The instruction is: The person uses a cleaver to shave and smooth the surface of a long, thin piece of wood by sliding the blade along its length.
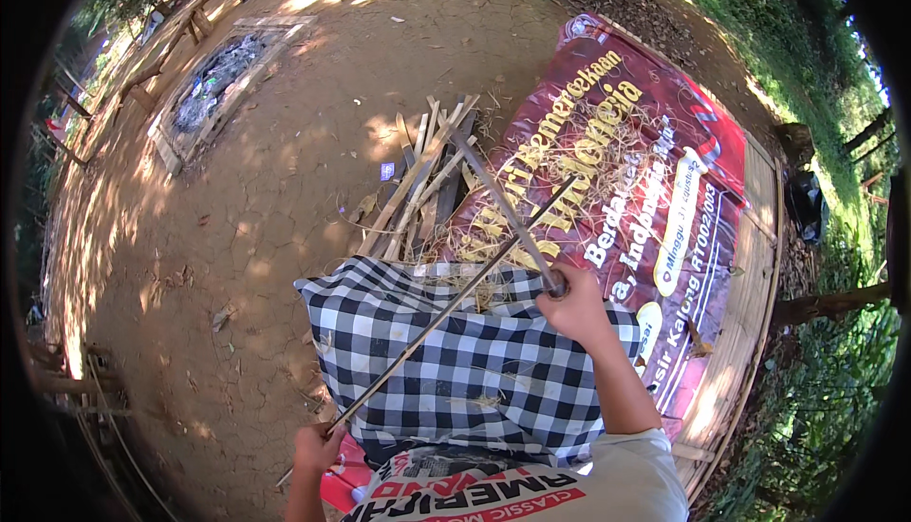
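Note:
A long thin bamboo strip runs from beside my lap at the lower left up to the right. My left hand is closed around it near its lower end. In my right hand is the handle of a long knife, its blade pointing away and to the left. Blade and strip cross just beyond the right hand; whether they touch, I cannot tell. Under both lies a black-and-white checkered cloth over my lap, with pale curly shavings on it.
A dark red printed banner, strewn with shavings, covers a bamboo platform at the right. Split sticks lie piled ahead of my lap. A framed ash pit sits at the far left on bare earth.

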Motion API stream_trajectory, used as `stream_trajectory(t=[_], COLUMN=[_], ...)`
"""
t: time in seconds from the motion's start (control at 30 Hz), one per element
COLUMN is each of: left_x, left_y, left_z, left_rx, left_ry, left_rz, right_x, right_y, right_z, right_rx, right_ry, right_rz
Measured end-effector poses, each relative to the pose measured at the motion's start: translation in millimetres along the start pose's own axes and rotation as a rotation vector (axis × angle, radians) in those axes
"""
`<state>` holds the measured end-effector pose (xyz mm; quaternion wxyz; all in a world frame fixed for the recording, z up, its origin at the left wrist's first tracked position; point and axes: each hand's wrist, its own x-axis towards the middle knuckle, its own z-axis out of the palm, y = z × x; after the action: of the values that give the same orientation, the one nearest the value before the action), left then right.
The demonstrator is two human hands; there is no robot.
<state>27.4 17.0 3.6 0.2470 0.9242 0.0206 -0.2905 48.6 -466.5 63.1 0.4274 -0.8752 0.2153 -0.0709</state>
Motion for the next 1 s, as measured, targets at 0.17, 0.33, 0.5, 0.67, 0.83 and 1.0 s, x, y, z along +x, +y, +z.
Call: stream_trajectory(t=[0.17, 0.33, 0.5, 0.67, 0.83, 1.0], left_x=[-4.9, 0.4, 11.4, 10.2, 11.5, 8.9], left_y=[4.0, -17.6, -33.0, -33.3, -24.8, -28.4], left_z=[6.4, 21.0, 30.5, 30.6, 29.9, 27.5], left_rx=[0.145, 0.189, 0.101, 0.038, 0.036, 0.059], left_ry=[0.004, 0.039, -0.004, -0.06, -0.069, -0.04], left_rz=[0.06, 0.062, 0.118, 0.066, 0.059, 0.082], right_x=[-13.4, -7.9, 14.9, 39.8, 82.8, 88.9], right_y=[3.0, 20.8, 54.0, 66.5, 104.1, 80.2], right_z=[43.0, 57.4, 65.6, 65.7, 22.5, 8.8], right_rx=[-0.313, -0.424, -0.412, -0.444, -0.505, -0.527], right_ry=[-0.074, -0.18, -0.222, -0.175, 0.122, 0.035], right_rz=[-0.218, -0.27, -0.308, -0.378, -0.04, 0.119])
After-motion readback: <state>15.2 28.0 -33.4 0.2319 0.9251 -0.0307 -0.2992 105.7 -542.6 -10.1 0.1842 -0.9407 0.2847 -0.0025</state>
